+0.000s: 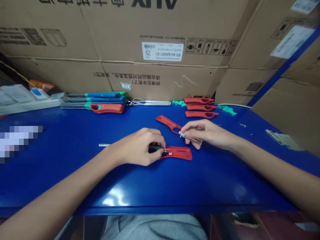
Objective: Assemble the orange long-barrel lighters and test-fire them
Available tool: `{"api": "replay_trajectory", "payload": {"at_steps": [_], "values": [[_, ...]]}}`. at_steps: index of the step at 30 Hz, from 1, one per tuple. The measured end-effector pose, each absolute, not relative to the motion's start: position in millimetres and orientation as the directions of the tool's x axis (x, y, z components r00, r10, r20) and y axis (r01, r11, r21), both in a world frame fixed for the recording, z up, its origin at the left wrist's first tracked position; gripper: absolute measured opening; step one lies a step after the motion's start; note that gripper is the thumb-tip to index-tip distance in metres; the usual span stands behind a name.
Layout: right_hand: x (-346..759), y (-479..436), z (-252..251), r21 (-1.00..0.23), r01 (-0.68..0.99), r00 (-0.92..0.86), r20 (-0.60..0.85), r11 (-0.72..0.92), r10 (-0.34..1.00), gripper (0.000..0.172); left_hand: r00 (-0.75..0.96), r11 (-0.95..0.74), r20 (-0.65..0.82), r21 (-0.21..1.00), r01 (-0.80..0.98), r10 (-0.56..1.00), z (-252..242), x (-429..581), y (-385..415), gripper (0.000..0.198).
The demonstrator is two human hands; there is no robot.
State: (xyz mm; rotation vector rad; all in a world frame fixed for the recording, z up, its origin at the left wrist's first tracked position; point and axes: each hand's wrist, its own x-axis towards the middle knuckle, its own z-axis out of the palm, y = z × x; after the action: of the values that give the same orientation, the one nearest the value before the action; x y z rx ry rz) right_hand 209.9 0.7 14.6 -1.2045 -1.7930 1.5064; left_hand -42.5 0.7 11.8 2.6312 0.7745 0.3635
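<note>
My left hand (146, 146) is closed over a red lighter shell half (181, 153) on the table. Its thumb and index finger pinch at the near end of the inside parts, where teal and black bits show. A thin metal tube (103, 145) sticks out to the left from beneath that wrist. Between the fingers of my right hand (203, 133) is a small clear fuel tank (195, 140) with a pale valve at its left tip. Just behind it lies another red shell half (166, 123), its right end partly hidden by the fingers.
Assembled lighters (107, 99) lie at the back left. Along the back are metal tubes with wires (157, 103), teal caps (177, 103), red shells (200, 114) and teal pieces (227, 110). Clear tanks (283, 139) lie at right. Cardboard (120, 40) walls the far edge.
</note>
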Motion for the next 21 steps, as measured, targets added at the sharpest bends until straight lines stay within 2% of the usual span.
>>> {"api": "replay_trajectory", "payload": {"at_steps": [9, 12, 16, 18, 21], "values": [[200, -26, 9, -0.836, 0.435, -0.538, 0.057, 0.335, 0.841, 0.018, 0.838, -0.783, 0.124, 0.449, 0.431, 0.532, 14, -39, -2, 0.014], [197, -33, 5, -0.741, 0.514, -0.573, 0.079, 0.432, 0.816, 0.02, 0.842, -0.787, 0.143, 0.463, 0.408, 0.521, 12, -37, -3, 0.014], [193, -40, 2, -0.566, 0.544, -0.64, 0.197, 0.619, 0.743, 0.018, 0.842, -0.787, 0.157, 0.474, 0.395, 0.516, 9, -35, -4, 0.014], [192, -42, 3, -0.485, 0.57, -0.652, 0.223, 0.663, 0.724, 0.019, 0.84, -0.786, 0.166, 0.48, 0.39, 0.517, 8, -34, -4, 0.014], [190, -44, 2, -0.429, 0.589, -0.663, 0.227, 0.685, 0.713, 0.023, 0.835, -0.785, 0.178, 0.484, 0.386, 0.52, 8, -35, -4, 0.015]]}}
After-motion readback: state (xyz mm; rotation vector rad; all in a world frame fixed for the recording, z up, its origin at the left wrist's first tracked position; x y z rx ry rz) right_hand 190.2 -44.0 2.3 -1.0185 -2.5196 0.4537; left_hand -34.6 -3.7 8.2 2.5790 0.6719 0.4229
